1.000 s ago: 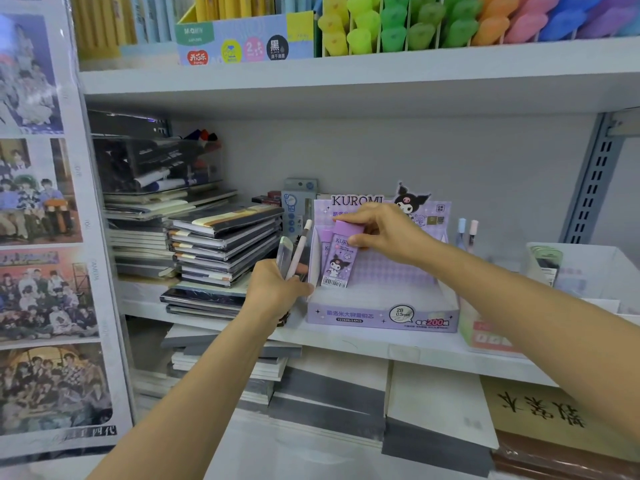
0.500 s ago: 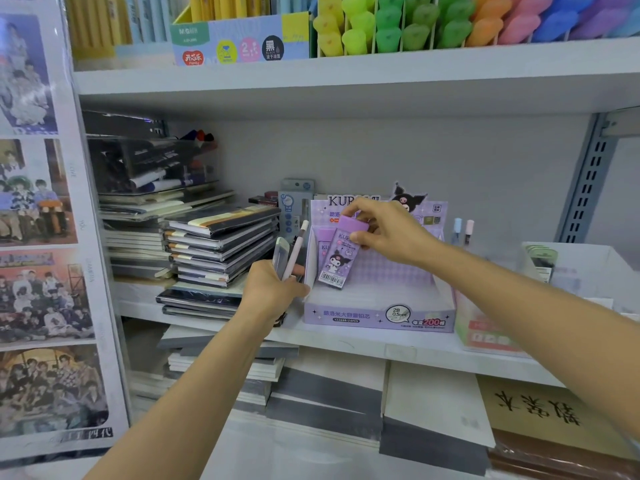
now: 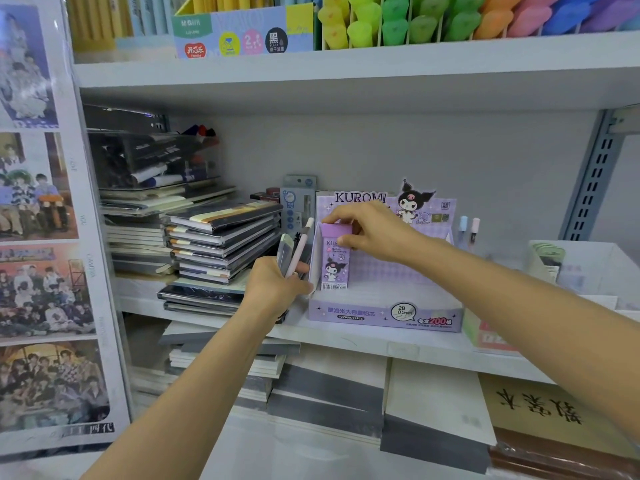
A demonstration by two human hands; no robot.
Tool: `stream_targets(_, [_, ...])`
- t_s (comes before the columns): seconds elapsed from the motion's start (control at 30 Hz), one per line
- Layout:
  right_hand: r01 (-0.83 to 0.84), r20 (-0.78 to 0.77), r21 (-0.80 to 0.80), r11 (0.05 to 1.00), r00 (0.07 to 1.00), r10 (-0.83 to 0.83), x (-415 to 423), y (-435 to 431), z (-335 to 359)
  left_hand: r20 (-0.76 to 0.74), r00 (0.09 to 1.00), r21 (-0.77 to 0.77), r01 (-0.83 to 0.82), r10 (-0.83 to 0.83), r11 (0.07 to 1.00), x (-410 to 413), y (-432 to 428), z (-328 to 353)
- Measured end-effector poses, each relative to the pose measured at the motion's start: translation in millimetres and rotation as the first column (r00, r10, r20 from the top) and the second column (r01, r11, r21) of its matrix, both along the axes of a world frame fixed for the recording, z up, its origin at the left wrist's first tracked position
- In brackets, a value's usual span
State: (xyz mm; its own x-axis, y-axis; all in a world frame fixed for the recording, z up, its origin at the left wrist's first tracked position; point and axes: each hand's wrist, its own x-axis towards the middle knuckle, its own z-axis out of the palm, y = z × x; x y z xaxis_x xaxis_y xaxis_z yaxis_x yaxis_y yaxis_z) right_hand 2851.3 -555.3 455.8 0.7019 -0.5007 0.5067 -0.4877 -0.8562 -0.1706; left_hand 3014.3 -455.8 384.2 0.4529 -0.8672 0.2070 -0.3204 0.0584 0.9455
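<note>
A purple Kuromi display box [image 3: 384,315] stands on the middle shelf. My right hand [image 3: 370,230] pinches the top of a purple lead pack [image 3: 334,265], which stands upright against the box's left inner wall. My left hand [image 3: 273,289] is just left of the box and grips a pink pen [image 3: 300,249] and a pale grey-green pack [image 3: 284,252], both pointing up.
Stacked notebooks [image 3: 221,237] fill the shelf's left part. A white bin [image 3: 585,268] stands at the right. Two pens [image 3: 468,228] stand behind the box. The upper shelf [image 3: 346,69] carries coloured highlighters. Paper pads [image 3: 346,393] lie below. A photo poster [image 3: 38,237] covers the left side.
My right hand has brought the purple lead pack from a tilt to upright and lowered it into the box's left corner. My left hand has hardly moved.
</note>
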Motion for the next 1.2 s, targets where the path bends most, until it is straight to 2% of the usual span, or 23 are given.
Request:
stream_targets(0.07, [0.023, 0.002, -0.047, 0.999, 1.000, -0.023, 1, 0, -4, 0.002, 1.000, 0.003, 0.002, -0.002, 1.000, 1, 0, 0])
stream_targets(0.2, [0.072, 0.107, -0.060, 0.996, 0.992, -0.066, -6, 1, -13, 0.002, 1.000, 0.000, 0.010, -0.010, 1.000, 0, -1, 0])
stream_targets(0.33, [0.032, 0.096, -0.097, 0.995, 0.995, -0.023, 3, 5, -22, -0.022, 0.999, -0.017, 0.035, -0.036, 0.999, -1, 3, 1])
stream_targets(0.5, [0.050, 0.083, -0.038, 0.998, 0.995, -0.047, 2, 10, -20, -0.148, 0.976, -0.117, 0.143, -0.159, 0.983, 2, 22, 6])
stream_targets(0.57, [0.054, 0.143, -0.040, 0.998, 0.989, -0.047, -1, 15, -16, -0.149, 0.963, -0.142, 0.202, -0.223, 0.969, 3, 27, 5])
stream_targets(0.6, [0.032, 0.236, -0.005, 0.999, 0.971, -0.030, -1, 19, -14, -0.157, 0.954, -0.163, 0.229, -0.254, 0.960, 2, 30, 6])
stream_targets(0.67, [-0.101, 0.481, 0.198, 0.975, 0.877, -0.007, -2, 32, -7, -0.174, 0.928, -0.207, 0.293, -0.330, 0.933, -4, 33, 8])
stream_targets(0.73, [-0.312, 0.621, 0.428, 0.848, 0.784, -0.025, -3, 43, 0, -0.166, 0.892, -0.237, 0.377, -0.420, 0.895, -12, 37, 11])
stream_targets(0.77, [-0.383, 0.646, 0.474, 0.793, 0.763, -0.018, -4, 47, 4, -0.154, 0.870, -0.241, 0.427, -0.469, 0.872, -15, 38, 13])
stream_targets(0.83, [-0.429, 0.682, 0.465, 0.774, 0.732, -0.005, -14, 52, 11, -0.142, 0.835, -0.233, 0.493, -0.531, 0.838, -24, 41, 15])
stream_targets(0.93, [-0.477, 0.760, 0.465, 0.746, 0.647, -0.059, -40, 55, 22, -0.206, 0.816, -0.256, 0.488, -0.541, 0.834, -38, 42, 18])
stream_targets(1.03, [-0.490, 0.756, 0.501, 0.713, 0.648, -0.086, -69, 60, 24, -0.211, 0.822, -0.274, 0.469, -0.529, 0.840, -59, 39, 22])
stream_targets(1.1, [-0.461, 0.746, 0.494, 0.737, 0.661, -0.087, -91, 60, 23, -0.202, 0.811, -0.263, 0.496, -0.550, 0.828, -79, 35, 24])
stream_targets(1.2, [-0.362, 0.771, 0.449, 0.817, 0.618, -0.150, -134, 58, 32, -0.233, 0.828, -0.152, 0.488, -0.511, 0.860, -111, 30, 28])
